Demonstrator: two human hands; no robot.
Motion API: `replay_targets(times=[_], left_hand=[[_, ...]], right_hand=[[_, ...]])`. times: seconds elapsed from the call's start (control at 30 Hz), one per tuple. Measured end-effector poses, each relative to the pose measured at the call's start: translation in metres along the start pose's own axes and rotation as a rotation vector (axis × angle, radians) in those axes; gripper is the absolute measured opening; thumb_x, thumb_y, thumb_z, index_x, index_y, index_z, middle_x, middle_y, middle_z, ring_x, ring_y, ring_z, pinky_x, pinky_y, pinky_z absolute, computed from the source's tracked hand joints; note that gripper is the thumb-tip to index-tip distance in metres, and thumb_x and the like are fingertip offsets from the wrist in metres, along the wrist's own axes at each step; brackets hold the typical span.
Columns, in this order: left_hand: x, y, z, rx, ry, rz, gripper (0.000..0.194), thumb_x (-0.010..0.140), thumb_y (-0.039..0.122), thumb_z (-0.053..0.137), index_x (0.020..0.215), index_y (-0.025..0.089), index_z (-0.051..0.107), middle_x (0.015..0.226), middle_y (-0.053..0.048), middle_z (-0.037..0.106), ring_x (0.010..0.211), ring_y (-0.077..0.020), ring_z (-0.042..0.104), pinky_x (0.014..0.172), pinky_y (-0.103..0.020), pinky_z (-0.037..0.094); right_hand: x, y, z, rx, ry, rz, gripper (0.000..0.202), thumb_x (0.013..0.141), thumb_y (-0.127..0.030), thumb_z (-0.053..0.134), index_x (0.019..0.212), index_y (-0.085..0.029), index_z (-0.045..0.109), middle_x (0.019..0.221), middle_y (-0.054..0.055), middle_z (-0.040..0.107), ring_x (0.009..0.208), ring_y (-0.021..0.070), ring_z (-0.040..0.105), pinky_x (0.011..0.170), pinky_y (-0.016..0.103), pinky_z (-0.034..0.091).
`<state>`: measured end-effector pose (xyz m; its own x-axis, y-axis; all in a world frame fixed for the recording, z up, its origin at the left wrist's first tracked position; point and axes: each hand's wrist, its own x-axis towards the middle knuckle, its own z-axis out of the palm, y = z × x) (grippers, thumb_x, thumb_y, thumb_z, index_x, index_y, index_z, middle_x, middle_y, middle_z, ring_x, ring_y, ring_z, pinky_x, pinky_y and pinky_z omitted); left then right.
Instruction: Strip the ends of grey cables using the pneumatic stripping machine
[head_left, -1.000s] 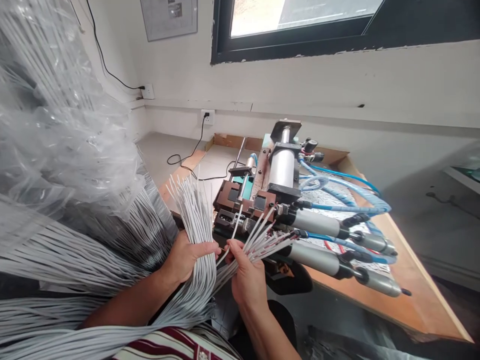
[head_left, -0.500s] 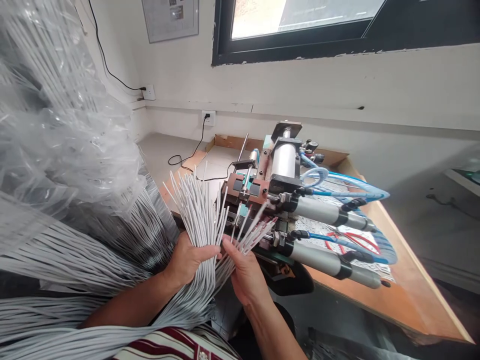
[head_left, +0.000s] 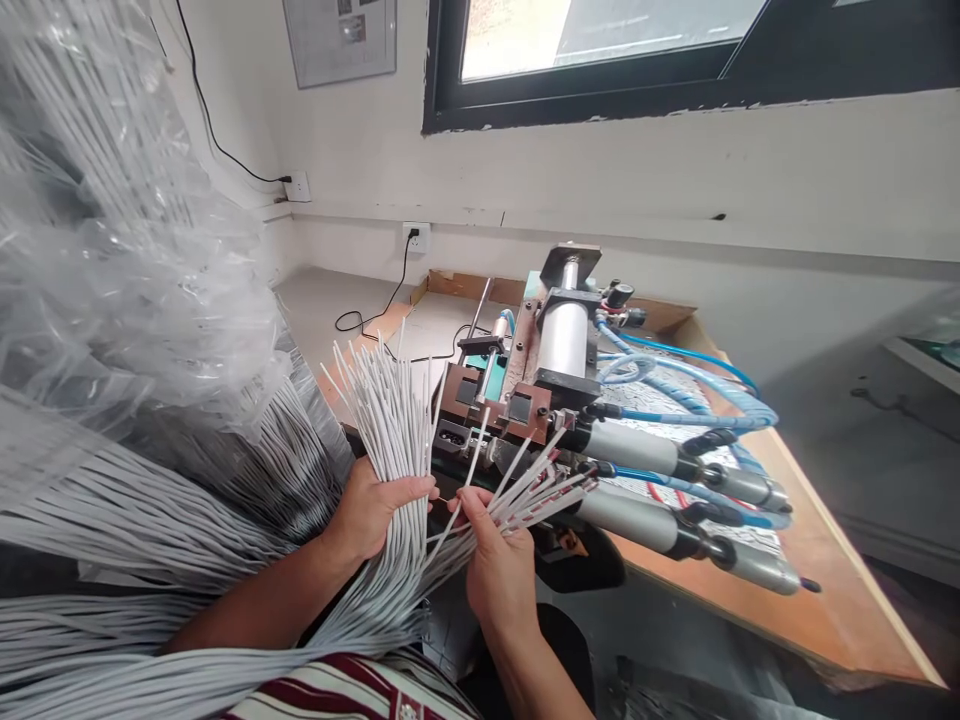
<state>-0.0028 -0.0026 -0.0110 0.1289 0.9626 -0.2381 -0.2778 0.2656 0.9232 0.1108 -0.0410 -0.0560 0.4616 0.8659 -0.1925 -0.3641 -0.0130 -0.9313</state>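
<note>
My left hand [head_left: 375, 515] is wrapped round a thick bundle of grey cables [head_left: 386, 410], their cut ends fanning upward. To its right, my right hand [head_left: 499, 560] is closed on a smaller bunch of grey cables [head_left: 536, 490], some with reddish marks near their ends. One single cable [head_left: 478, 445] stands up from between its thumb and finger. Just beyond both hands is a pneumatic wire-stripping machine [head_left: 564, 340], with brown clamp plates [head_left: 457, 390] and silver cylinders [head_left: 637, 445]. Neither bunch visibly sits in the clamps.
Many more grey cables [head_left: 135, 500] hang and lie at the left, partly under clear plastic wrap [head_left: 150, 290]. The machine stands on a wooden-edged table [head_left: 825, 590], with blue air hoses [head_left: 735, 400] behind the cylinders. White scraps [head_left: 667, 375] lie beneath them. A black power cord [head_left: 397, 290] runs to a wall socket.
My right hand has shifted slightly right and down, and its bunch now leans further right, with one cable apart. The machine's clamp plates have parted and its cylinder ends extend further right.
</note>
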Motion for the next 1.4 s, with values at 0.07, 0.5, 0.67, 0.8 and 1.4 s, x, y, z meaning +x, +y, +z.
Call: replay_targets(times=[0.07,0.5,0.67,0.8,1.4], left_hand=[[0.000,0.002,0.001,-0.020,0.014,-0.017,0.024,0.052,0.017,0.075,0.073,0.010,0.066,0.060,-0.003,0.065,0.055,-0.0167,0.062,0.055,-0.027,0.050],[-0.002,0.003,0.005,-0.049,-0.024,0.060,0.025,0.054,0.012,0.070,0.079,0.012,0.067,0.070,-0.003,0.069,0.063,-0.0191,0.063,0.064,-0.031,0.051],[0.000,0.000,0.001,-0.012,-0.023,0.108,0.023,0.055,0.011,0.071,0.078,0.013,0.067,0.073,-0.001,0.069,0.067,-0.0160,0.062,0.066,-0.027,0.049],[0.002,-0.001,-0.002,-0.006,0.005,0.021,0.024,0.054,0.016,0.073,0.077,0.011,0.066,0.064,-0.002,0.066,0.056,-0.0147,0.060,0.056,-0.026,0.050],[-0.005,-0.006,0.001,0.131,-0.124,0.063,0.017,0.057,0.012,0.069,0.074,0.014,0.069,0.068,-0.001,0.068,0.065,-0.0173,0.062,0.062,-0.027,0.049]], right_hand=[[0.002,-0.001,0.002,0.072,-0.009,0.049,0.025,0.062,-0.039,0.072,0.067,-0.015,0.064,0.057,0.000,0.060,0.054,0.0138,0.049,0.059,0.028,0.039],[0.006,-0.010,0.007,0.060,-0.335,0.178,0.026,0.059,-0.033,0.074,0.079,-0.017,0.071,0.071,0.002,0.067,0.069,0.0178,0.057,0.071,0.032,0.041],[-0.001,-0.002,0.004,-0.047,-0.233,0.012,0.020,0.063,-0.035,0.072,0.072,-0.017,0.070,0.069,0.002,0.066,0.070,0.0182,0.056,0.074,0.033,0.040],[-0.001,0.002,0.001,-0.005,-0.055,-0.018,0.023,0.066,-0.038,0.069,0.073,-0.016,0.067,0.063,0.001,0.064,0.062,0.0160,0.054,0.066,0.031,0.040],[0.004,-0.020,0.015,0.267,-0.219,0.297,0.029,0.049,-0.036,0.079,0.066,-0.015,0.067,0.054,-0.001,0.058,0.050,0.0123,0.049,0.055,0.027,0.042]])
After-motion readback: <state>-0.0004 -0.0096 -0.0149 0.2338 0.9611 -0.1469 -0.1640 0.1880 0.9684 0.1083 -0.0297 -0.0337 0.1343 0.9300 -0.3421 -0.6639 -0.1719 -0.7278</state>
